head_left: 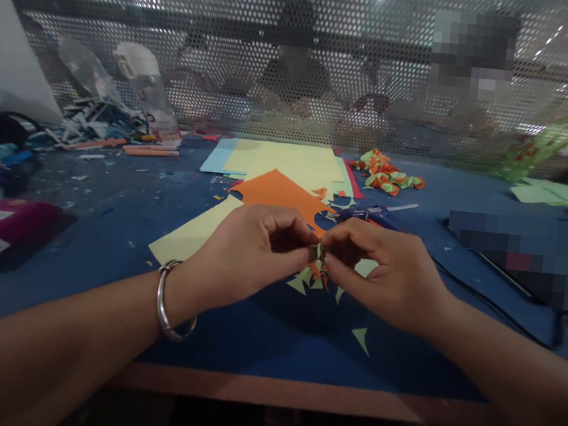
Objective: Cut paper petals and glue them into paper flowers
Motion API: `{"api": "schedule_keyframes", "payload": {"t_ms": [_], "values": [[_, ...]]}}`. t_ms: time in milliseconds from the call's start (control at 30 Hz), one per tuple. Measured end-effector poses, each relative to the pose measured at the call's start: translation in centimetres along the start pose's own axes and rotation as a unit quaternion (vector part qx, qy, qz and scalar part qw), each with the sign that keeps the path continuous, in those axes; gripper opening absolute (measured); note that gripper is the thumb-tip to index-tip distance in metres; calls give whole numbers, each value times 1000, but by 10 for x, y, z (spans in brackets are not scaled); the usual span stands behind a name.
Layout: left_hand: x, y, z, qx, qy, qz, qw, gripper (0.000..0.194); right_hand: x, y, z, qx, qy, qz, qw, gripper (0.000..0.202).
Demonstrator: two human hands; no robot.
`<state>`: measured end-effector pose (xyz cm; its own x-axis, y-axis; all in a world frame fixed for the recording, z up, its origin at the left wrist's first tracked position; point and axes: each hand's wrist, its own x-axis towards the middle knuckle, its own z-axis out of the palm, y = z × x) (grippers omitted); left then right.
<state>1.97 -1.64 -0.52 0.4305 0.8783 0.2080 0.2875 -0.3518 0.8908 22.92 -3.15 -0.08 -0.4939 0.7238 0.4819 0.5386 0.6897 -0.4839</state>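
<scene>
Fingertips of my left hand point(244, 253) and my right hand point(391, 270) meet above the table, both closed in a pinch. Between them is a small folded piece of light green paper point(318, 251); its full shape is hidden by the fingers. Behind the hands lies an orange paper sheet point(277, 191) with rounded bites cut from its edge. Pale green paper scraps point(299, 283) and orange bits are scattered under the hands. What looks like a pair of scissors point(364, 213) lies just beyond my right hand. Further back sits a heap of small orange and green folded paper pieces point(390, 176).
Yellow sheets point(289, 156) lie stacked at the back over blue and red ones. On the left stand a white-lidded bottle point(149, 93) and a magenta case point(8, 230). To the right are a green bottle point(546, 144), a dark device point(515, 259) and its cable point(481, 301). A perforated metal panel point(220, 46) closes off the back.
</scene>
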Motion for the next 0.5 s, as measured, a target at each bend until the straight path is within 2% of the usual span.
{"api": "schedule_keyframes", "payload": {"t_ms": [500], "values": [[-2,6,1,-47,-28,-31,998,10,-1,0,-1,-6,-8,-3,1000,11]]}}
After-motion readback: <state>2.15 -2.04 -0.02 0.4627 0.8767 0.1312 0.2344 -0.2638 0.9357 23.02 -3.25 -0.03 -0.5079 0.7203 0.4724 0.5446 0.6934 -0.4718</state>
